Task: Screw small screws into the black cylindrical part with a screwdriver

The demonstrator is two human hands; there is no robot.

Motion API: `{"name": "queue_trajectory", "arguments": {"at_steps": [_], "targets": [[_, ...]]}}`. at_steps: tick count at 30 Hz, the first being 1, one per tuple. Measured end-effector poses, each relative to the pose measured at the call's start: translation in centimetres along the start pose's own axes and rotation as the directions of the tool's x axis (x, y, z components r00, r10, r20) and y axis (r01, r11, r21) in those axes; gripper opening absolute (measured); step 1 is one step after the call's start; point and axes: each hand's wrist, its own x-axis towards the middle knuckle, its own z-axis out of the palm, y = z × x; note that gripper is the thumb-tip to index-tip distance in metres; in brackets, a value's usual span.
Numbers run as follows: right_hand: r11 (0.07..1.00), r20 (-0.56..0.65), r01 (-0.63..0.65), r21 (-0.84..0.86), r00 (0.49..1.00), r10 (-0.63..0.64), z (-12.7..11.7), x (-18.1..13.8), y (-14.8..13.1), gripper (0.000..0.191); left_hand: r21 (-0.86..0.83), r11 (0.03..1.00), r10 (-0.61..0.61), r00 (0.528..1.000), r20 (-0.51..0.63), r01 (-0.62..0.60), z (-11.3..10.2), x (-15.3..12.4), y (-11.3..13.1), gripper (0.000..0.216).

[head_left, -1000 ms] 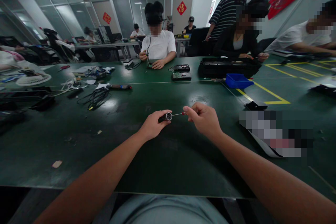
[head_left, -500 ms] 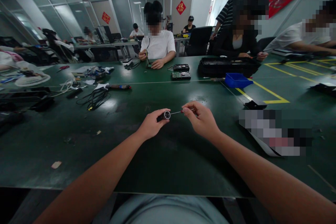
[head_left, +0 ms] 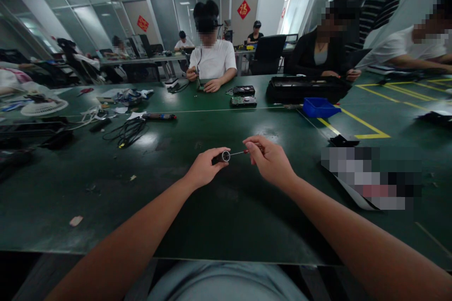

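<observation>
Over the middle of the green table [head_left: 219, 216], my left hand [head_left: 203, 168] is closed round a small black cylinder with a silvery end [head_left: 223, 156]. Its round end faces right. My right hand [head_left: 270, 161] pinches a thin screwdriver with a red handle [head_left: 247, 152], and its metal tip reaches the cylinder's end. Both hands hover just above the tabletop, a hand's width apart.
Black cables [head_left: 129, 131] and a pen-like tool [head_left: 158, 116] lie at the left. A blue tray [head_left: 319, 107], a long black case [head_left: 305, 88] and circuit boards [head_left: 243, 101] sit farther back. A small black part [head_left: 343, 141] lies at right. Several people sit across the table.
My hands have barely moved; the right hand's fingers shift slightly on the screwdriver. The standing person in stripes at the back right has walked further right.
</observation>
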Motion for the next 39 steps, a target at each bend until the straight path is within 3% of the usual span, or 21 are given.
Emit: {"name": "queue_trajectory", "arguments": {"at_steps": [7, 13, 19, 23, 27, 29, 32, 39], "targets": [[0.995, 0.014, 0.1, -0.018, 0.995, -0.099, -0.2, -0.1, -0.1, 0.012, 0.0, 1.0, -0.004, 1.0, 0.009, 0.004, 0.0, -0.1, -0.1, 0.042], [0.999, 0.01, 0.038, 0.019, 0.999, -0.038, -0.1, -0.4, -0.3, 0.024, -0.003, 1.0, -0.008, 1.0, -0.01, 0.008, -0.2, -0.1, 0.2, 0.042], [0.948, -0.078, -0.045, 0.314, 0.994, 0.073, 0.6, 0.0, 0.4, 0.014, 0.004, 1.0, -0.022, 1.0, -0.021, 0.022, -0.2, -0.1, 0.3, 0.042], [0.812, -0.054, -0.131, 0.569, 0.979, 0.196, 0.9, 0.8, 1.1, 0.022, 0.016, 1.0, 0.026, 1.0, -0.015, -0.026, -0.3, -0.1, 0.5, 0.041], [0.52, 0.117, -0.34, 0.783, 0.903, 0.414, 1.1, 1.5, 2.2, 0.022, 0.045, 0.997, 0.062, 0.998, 0.008, -0.063, -0.5, 0.2, 0.6, 0.04], [0.454, 0.164, -0.399, 0.797, 0.866, 0.473, 1.1, 1.7, 2.7, 0.023, 0.068, 0.996, 0.057, 0.998, 0.016, -0.058, -0.6, 0.3, 0.6, 0.04], [0.514, 0.08, -0.338, 0.788, 0.885, 0.459, 1.1, 1.8, 3.0, 0.021, 0.09, 0.995, 0.04, 0.999, 0.027, -0.042, -0.6, 0.3, 0.6, 0.04], [0.823, -0.135, -0.133, 0.553, 0.96, 0.246, 1.1, 1.2, 2.3, 0.026, 0.123, 0.991, 0.057, 0.998, 0.022, -0.059, -0.5, 0.2, 0.5, 0.04]]}}
